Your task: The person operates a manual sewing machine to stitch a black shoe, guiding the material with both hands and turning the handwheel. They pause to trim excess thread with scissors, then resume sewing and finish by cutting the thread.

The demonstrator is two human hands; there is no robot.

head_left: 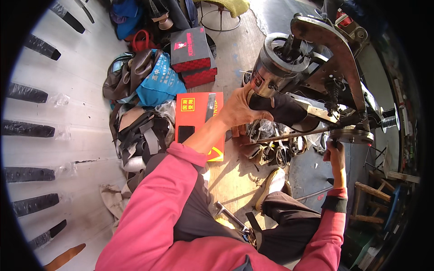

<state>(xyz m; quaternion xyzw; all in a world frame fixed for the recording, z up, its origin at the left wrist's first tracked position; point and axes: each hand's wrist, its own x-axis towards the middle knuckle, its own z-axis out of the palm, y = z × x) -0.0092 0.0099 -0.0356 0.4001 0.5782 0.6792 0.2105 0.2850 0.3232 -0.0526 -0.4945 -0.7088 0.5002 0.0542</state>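
Observation:
A worn metal sewing machine (327,58) with a steel cylinder head (274,72) fills the upper right. My left hand (239,108) grips a dark leather piece, apparently a shoe (289,112), just below the cylinder, its thumb along the near side. Some of the piece is hidden behind the machine's metal parts. My right hand (335,156) is closed on a handle (334,144) beneath a round metal wheel (351,135) at the machine's right.
An orange-red box (190,113), stacked dark boxes (190,49), a blue bag (158,83), scrap straps (140,135) and assorted footwear (271,151) lie on the floor. A metal tool (228,212) rests between my legs. A wooden stool (375,194) stands right; a white wall (68,144) is left.

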